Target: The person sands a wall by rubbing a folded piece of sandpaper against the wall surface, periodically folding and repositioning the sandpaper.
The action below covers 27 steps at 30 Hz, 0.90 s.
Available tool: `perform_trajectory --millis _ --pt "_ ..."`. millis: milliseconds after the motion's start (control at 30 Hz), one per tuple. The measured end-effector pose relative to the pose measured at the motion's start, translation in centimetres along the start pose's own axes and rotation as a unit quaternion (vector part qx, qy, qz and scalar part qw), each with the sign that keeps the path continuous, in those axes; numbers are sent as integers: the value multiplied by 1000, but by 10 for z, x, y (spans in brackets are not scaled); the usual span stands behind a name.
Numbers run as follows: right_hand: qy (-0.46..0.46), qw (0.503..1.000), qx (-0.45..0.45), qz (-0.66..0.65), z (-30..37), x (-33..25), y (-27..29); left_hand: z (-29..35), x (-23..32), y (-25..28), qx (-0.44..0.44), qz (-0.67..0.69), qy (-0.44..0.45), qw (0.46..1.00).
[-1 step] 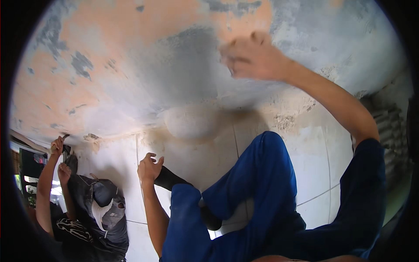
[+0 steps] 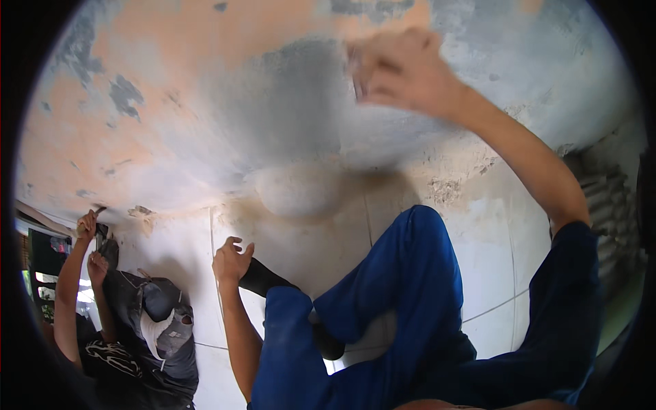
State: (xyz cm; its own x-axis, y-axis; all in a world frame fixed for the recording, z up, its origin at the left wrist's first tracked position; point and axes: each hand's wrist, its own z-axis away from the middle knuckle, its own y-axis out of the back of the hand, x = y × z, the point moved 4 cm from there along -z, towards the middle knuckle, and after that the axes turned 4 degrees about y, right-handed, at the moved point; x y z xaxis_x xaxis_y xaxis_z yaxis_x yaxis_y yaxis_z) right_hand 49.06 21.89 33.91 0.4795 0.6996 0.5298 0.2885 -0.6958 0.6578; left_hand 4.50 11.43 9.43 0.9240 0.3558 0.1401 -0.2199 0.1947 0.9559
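My right hand is raised against the patchy wall, at the right border of a dark grey patch. Its fingers are bent and blurred, pressed round a thin, flat piece whose edge shows at the fingertips; its kind is unclear. Low in front of the wall, my left hand hangs in the air beside my bent left leg, thumb and fingers apart, with nothing seen in it. Peach paint, grey patches and whitish smears cover the wall.
At the far left, a co-worker in dark clothes sits by the wall, one hand raised with a small dark tool. A dusty rounded bulge shows at the wall's foot. White floor tiles lie around my legs. Ridged grey material stands at right.
My right hand has moved slightly up along the wall, its fingers still bent. My left hand has barely shifted.
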Motion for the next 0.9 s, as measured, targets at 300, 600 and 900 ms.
perform_trajectory --millis 300,600,900 --pt "147 986 -31 67 4 -9 -13 -4 2 3 -7 -3 12 1000" --pt "51 996 -25 62 15 -15 -9 -4 1 -4 -4 -1 5 1000" --pt "69 993 -47 77 14 -12 -9 0 6 0 -8 -2 9 1000"
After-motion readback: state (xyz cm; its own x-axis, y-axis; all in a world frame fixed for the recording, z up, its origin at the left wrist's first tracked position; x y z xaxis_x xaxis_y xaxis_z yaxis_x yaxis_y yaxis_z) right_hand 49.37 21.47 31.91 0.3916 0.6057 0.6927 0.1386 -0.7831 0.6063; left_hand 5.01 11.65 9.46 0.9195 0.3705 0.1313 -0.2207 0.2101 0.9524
